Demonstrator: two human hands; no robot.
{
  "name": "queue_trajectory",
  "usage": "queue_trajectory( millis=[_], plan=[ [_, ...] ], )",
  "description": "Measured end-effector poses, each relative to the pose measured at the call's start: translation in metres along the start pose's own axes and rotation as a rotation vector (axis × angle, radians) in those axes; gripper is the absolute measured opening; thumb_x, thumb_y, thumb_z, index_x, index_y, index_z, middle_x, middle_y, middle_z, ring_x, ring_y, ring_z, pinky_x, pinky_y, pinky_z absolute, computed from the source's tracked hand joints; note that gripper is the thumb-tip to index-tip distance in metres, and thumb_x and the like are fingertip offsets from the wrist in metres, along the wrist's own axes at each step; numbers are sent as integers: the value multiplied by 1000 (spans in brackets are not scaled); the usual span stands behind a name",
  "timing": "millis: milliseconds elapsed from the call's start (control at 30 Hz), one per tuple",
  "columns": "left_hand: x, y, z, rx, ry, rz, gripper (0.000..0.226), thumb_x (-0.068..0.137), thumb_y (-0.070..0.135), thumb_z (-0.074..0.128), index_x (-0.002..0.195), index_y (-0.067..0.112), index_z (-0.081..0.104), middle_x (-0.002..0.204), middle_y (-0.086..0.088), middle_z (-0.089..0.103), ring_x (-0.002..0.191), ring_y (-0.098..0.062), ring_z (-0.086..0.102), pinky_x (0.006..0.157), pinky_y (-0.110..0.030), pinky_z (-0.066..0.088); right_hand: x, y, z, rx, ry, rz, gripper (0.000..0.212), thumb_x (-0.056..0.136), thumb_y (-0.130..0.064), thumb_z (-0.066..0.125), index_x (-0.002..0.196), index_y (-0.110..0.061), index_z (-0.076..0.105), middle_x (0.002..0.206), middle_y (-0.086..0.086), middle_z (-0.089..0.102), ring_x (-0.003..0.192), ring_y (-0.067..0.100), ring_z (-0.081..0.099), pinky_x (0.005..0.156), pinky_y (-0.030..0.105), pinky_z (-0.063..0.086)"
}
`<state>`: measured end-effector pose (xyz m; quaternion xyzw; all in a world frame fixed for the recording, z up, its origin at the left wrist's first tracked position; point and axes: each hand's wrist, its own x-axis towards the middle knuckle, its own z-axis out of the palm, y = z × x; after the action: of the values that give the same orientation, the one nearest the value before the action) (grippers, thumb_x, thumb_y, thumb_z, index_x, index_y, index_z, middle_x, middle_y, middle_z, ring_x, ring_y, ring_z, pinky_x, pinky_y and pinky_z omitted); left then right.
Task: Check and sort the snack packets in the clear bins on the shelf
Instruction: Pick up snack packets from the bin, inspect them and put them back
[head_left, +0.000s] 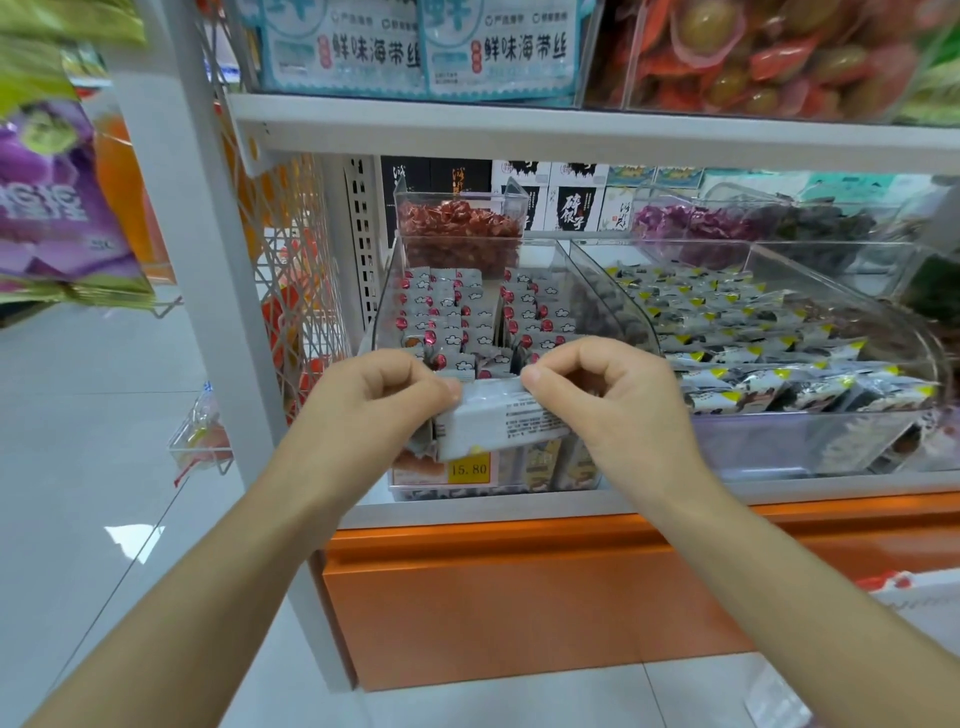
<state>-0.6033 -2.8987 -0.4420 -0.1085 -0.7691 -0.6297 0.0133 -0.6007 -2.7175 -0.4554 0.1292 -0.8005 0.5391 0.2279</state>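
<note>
A small grey-white snack packet (498, 421) with fine print is held level in front of the left clear bin (387, 291). My left hand (374, 400) pinches its left end and my right hand (602, 395) pinches its right end. Behind my hands, the bin holds rows of grey packets with red dots (452, 312). To the right, a wider clear bin (810, 436) is filled with black-and-white packets with yellow corners (737, 332).
A small clear box of red packets (460, 234) stands at the back. A yellow price tag (468, 469) is on the bin front. An upper shelf (571, 130) hangs overhead, an orange base cabinet (519, 597) is below, and hanging purple bags (57, 208) are at left.
</note>
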Motion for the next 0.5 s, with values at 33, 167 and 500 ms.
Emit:
queue_trajectory(
  millis=[33, 167, 500],
  plan=[
    [0, 0, -1, 6, 8, 1, 21, 85, 15, 63, 72, -2, 62, 48, 13, 60, 46, -3, 60, 51, -25, 55, 0, 0, 0, 0, -5, -3, 16, 83, -16, 68, 68, -22, 68, 73, -5, 66, 63, 0, 56, 60, 14, 48],
    [-1, -3, -1, 27, 21, 39, 29, 86, 16, 62, 59, 8, 66, 48, 9, 60, 48, -4, 61, 51, -21, 54, 0, 1, 0, 10, 10, 17, 17, 83, -16, 68, 67, -22, 68, 72, -6, 66, 62, 0, 56, 59, 14, 47],
    [-2, -4, -5, 250, 30, 193, 25, 83, 21, 65, 106, 29, 67, 90, 15, 72, 82, 0, 67, 71, -14, 54, 3, 8, -1, 155, 21, 144, 8, 84, -25, 66, 90, -27, 72, 88, -10, 70, 84, 6, 64, 70, 19, 53]
  ],
)
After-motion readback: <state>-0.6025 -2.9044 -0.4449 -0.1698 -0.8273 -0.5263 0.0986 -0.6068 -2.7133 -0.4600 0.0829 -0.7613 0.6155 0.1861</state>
